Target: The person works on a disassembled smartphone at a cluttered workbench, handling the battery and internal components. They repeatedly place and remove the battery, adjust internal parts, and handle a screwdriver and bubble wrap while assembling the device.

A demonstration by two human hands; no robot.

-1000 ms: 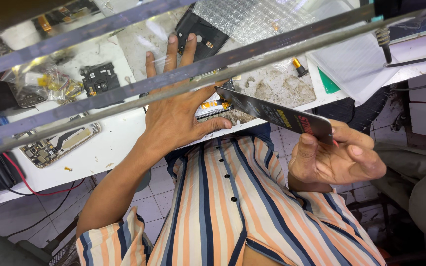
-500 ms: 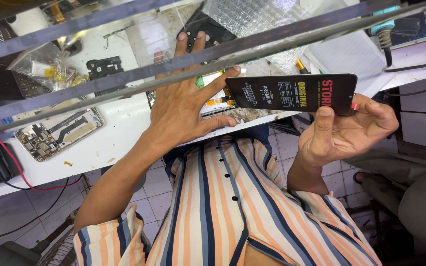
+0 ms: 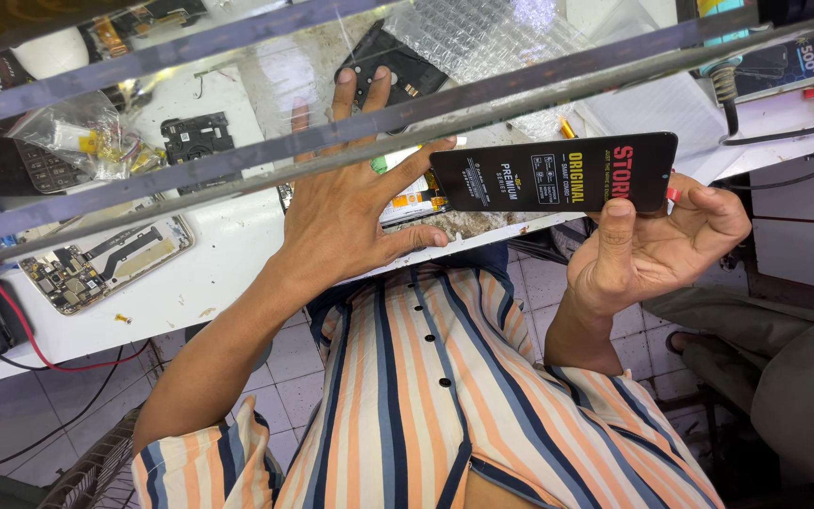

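Observation:
My left hand [image 3: 350, 212] lies flat on the white worktable [image 3: 219, 273], fingers spread. Its thumb rests beside an opened phone [image 3: 412, 198] with yellow and orange insides showing. The fingertips reach a black phone back frame [image 3: 398, 61]. My right hand [image 3: 652, 250] holds a black phone display panel [image 3: 558, 174] by its lower right edge. The panel is level, just off the table's front edge, its printed film facing me. Its left end almost meets my left thumb.
Grey metal bars [image 3: 237, 160] cross the view above the table. Bubble wrap [image 3: 492, 38] lies at the back. An opened phone with a bare circuit board [image 3: 105, 264], a bag of small parts [image 3: 87, 141] and a red wire [image 3: 11, 325] sit left. Another person's leg [image 3: 784, 358] is right.
My right hand has turned the display panel from a tilted, edge-on hold to level with its face toward me, and lifted it slightly. My left hand stays flat on the table.

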